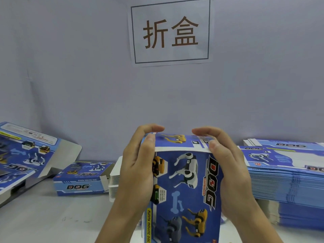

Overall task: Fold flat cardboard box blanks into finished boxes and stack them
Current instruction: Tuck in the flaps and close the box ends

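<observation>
Fingers (150, 128) of both hands curl over the far end flap (175, 142) of the box (185, 186), whose long axis runs away from the person, thumbs pressing the near fold.

The table (43, 216) is pale grey and reaches back to the wall. At its right edge lies a high stack of flat blanks (287, 186). Near the back, left of the middle, a folded box (80, 179) stands. At the left edge, an open box (26, 155) lies tilted.
</observation>
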Available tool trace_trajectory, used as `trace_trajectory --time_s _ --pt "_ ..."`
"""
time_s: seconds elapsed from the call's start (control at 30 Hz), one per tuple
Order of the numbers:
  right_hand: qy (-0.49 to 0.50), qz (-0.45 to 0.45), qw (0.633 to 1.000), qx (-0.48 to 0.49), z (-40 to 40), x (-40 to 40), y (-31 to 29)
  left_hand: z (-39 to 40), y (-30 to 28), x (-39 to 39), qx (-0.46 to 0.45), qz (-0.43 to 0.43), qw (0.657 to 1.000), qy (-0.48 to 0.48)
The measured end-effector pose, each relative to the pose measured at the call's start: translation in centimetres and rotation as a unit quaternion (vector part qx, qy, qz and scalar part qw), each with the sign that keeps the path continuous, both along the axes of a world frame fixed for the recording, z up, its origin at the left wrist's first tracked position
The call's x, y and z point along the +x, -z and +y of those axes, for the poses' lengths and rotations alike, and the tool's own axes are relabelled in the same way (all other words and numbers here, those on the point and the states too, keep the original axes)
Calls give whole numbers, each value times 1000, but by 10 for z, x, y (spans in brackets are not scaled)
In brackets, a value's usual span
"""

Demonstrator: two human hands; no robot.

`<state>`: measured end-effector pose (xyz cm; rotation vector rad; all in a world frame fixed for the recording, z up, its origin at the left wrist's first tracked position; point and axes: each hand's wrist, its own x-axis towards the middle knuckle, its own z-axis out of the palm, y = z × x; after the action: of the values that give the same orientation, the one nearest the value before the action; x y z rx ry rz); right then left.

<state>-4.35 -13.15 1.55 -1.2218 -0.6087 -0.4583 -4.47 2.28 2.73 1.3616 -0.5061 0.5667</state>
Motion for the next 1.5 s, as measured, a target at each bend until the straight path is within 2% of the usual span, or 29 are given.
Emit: trace_trajectory --time_s 0.27,0.4,0.53,0.63,0.77,0.9,1.07,1.3,1.5 --pt "-66 26 997 -10 -7 0 -6 5 4 0 40 60 996 49" --pt "-26 9 999 -23 -8 2 -4 7 6 1 40 29 998 45" --pt "-14 -30 999 -4 -5 1 0 10 3 -3 79 -24 996 18" --pt "53 -53 997 -29 -4 -1 -1 11 4 -2 110 -88 990 -17" --pt "118 -92 988 -27 2 -2 -3 5 7 2 74 -74 993 -48" --pt "79 -45 996 -25 5 1 1 0 6 2 22 -39 998 -47" --pt "-25 25 999 -5 3 -1 2 3 9 2 8 37 999 -2" --pt "49 34 998 -3 5 -4 -6 7 5 8 31 -45 997 -53" --pt "31 78 996 -9 -1 0 -6 2 6 6 16 -10 1000 -12"
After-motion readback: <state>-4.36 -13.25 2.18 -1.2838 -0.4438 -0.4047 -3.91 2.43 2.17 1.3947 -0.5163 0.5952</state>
